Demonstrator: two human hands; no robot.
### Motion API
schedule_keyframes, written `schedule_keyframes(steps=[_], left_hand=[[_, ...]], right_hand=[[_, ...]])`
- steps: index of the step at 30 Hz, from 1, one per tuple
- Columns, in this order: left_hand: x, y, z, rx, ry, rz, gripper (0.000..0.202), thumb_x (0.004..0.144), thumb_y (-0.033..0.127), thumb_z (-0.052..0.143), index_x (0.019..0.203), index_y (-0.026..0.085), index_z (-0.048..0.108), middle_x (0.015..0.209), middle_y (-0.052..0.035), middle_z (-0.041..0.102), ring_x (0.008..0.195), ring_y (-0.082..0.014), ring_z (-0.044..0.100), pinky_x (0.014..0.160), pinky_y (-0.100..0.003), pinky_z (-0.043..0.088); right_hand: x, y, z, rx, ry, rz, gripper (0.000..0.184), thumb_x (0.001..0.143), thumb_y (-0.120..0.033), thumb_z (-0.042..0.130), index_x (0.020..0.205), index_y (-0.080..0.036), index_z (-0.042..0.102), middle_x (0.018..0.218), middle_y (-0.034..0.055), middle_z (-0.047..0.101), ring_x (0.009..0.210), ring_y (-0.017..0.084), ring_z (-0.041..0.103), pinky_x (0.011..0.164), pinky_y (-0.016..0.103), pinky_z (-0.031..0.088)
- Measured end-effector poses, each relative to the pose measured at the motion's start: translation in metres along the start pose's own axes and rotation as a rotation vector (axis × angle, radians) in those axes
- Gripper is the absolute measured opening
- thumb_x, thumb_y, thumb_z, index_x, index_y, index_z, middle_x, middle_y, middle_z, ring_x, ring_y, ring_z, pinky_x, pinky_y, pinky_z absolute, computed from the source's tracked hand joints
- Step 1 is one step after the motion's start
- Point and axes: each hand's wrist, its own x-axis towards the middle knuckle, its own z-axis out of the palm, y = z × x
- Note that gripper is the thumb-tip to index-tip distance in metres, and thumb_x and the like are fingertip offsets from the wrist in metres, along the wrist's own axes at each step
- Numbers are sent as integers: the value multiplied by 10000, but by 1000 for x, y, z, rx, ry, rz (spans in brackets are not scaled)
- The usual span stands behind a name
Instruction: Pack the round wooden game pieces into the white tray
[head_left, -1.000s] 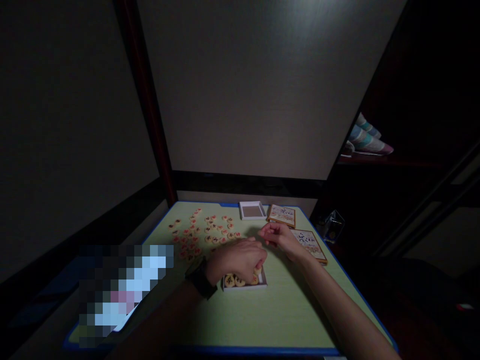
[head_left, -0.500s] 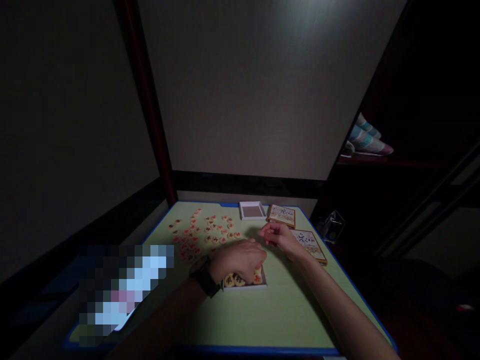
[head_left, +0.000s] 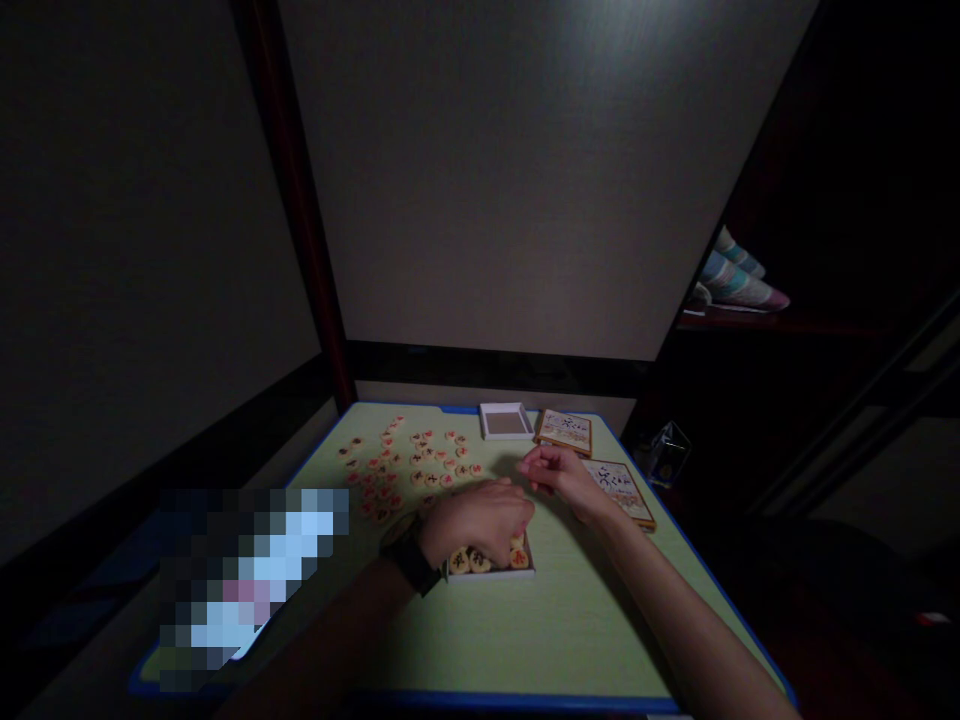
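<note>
My left hand (head_left: 476, 518), with a dark watch on its wrist, hovers curled over a small white box (head_left: 491, 562) that holds several round wooden game pieces. Its fingers are bent down onto the pieces inside; what they grip is hidden. My right hand (head_left: 559, 473) rests farther back on the green table (head_left: 525, 630), fingers loosely curled together, with nothing visible in them. Several more round pieces (head_left: 409, 462) with red or black marks lie spread over the table's back left.
An empty white box lid (head_left: 506, 421) sits at the table's far edge. Two printed cards (head_left: 564, 431) (head_left: 621, 490) lie at the back right. A small clear case (head_left: 667, 452) stands off the table's right side. A blurred bright object (head_left: 247, 575) lies at the front left.
The left hand has shifted slightly within the box of pieces. The right hand has stayed where it was.
</note>
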Motion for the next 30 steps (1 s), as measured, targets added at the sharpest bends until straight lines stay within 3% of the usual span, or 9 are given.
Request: schedule_keyframes(steps=[7, 10, 13, 18, 21, 30], left_hand=[[-9, -14, 8, -134, 95, -11, 298, 652, 351, 704, 845, 199, 535, 887, -12, 563, 872, -190, 516, 795, -299, 435], [-16, -22, 9, -202, 170, -83, 202, 681, 265, 652, 826, 198, 528, 882, -7, 566, 858, -177, 526, 761, -284, 426], [-23, -32, 13, -248, 317, -168, 92, 738, 182, 575, 816, 191, 528, 858, -4, 589, 839, -158, 549, 754, -265, 423], [-38, -49, 22, 59, 530, -461, 121, 871, 136, 468, 923, 163, 573, 928, -81, 634, 916, -217, 564, 843, -347, 420], [-44, -51, 27, 221, 532, -548, 176, 902, 109, 435, 986, 150, 584, 955, -118, 639, 986, -255, 555, 901, -396, 400], [-41, -50, 44, 323, 535, -598, 176, 895, 98, 500, 1038, 171, 572, 975, -108, 645, 995, -254, 540, 943, -407, 365]], right_hand=[[-1, -2, 1, -7, -4, 4, 470, 542, -580, 804, 664, -169, 610, 480, -40, 539, 424, 74, 367, 438, 227, 235], [0, -1, 2, -16, -6, 7, 474, 544, -582, 805, 660, -164, 616, 477, -38, 542, 428, 72, 371, 436, 220, 232], [1, 2, 2, -20, 1, 20, 468, 541, -568, 813, 656, -161, 614, 469, -41, 535, 418, 67, 354, 426, 218, 218], [2, 8, 4, -42, -2, 27, 454, 572, -575, 795, 665, -169, 613, 484, -38, 530, 423, 73, 365, 429, 224, 232], [2, 10, 4, -60, -7, 26, 445, 589, -575, 787, 665, -171, 616, 494, -29, 530, 432, 79, 368, 435, 231, 237], [3, 16, 6, -73, 37, 35, 431, 597, -567, 783, 652, -177, 608, 509, -16, 523, 447, 92, 370, 444, 244, 237]])
